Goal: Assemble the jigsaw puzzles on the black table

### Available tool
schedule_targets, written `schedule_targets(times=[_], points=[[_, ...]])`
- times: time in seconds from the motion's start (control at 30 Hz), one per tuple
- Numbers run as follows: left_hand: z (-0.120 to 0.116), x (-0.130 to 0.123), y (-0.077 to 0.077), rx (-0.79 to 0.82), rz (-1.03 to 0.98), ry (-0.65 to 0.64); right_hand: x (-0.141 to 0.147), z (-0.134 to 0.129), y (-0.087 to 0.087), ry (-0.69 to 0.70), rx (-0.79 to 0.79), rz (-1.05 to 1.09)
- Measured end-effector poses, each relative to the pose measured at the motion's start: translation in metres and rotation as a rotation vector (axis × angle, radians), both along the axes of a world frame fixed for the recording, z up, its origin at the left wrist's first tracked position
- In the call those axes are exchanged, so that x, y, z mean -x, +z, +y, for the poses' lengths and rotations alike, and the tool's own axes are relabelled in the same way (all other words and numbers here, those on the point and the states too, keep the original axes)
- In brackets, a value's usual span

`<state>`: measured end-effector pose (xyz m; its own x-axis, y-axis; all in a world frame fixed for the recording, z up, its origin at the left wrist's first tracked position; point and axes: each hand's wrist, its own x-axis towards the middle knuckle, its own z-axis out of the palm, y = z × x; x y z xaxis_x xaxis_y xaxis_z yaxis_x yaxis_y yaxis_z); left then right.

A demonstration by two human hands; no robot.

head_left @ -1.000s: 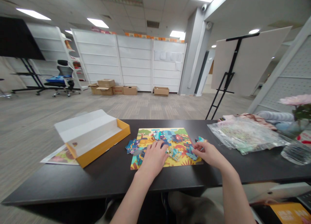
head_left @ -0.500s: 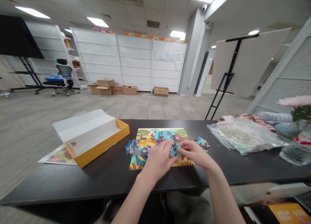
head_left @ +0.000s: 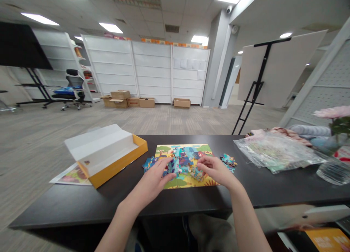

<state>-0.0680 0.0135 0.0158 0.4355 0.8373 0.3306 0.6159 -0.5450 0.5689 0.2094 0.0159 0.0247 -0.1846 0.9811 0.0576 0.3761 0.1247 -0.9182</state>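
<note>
As the head view shows, the left hand (head_left: 151,179) is spread against a tilted teal puzzle piece (head_left: 173,167) on the puzzle board (head_left: 166,149), grip unclear; the right hand (head_left: 216,170) is half-curled above the board, holding nothing visible. Pinching by the edge looks steadiest.

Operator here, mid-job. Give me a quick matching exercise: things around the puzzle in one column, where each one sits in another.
Things:
1. yellow box
2. clear plastic bag
3. loose puzzle pieces
4. pink flower

Places:
A. just right of the puzzle board
B. far right edge of the view
C. left of the puzzle board, open
D. between the loose pieces and the flower

Pairs: 1-C, 2-D, 3-A, 4-B
</note>
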Motion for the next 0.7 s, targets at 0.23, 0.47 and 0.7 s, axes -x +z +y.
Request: schedule_targets(times=[0.23, 0.47, 0.7], points=[[-0.03, 0.024, 0.005, 0.161, 0.065, -0.087, -0.021, -0.002, -0.004, -0.091, -0.08, -0.174], [-0.031, 0.019, -0.001, 0.141, 0.147, -0.098, -0.042, -0.008, 0.007, -0.264, -0.13, -0.378], [-0.027, 0.001, 0.003, 0.07, 0.282, -0.096, -0.065, -0.015, 0.006, -0.339, -0.099, -0.438]])
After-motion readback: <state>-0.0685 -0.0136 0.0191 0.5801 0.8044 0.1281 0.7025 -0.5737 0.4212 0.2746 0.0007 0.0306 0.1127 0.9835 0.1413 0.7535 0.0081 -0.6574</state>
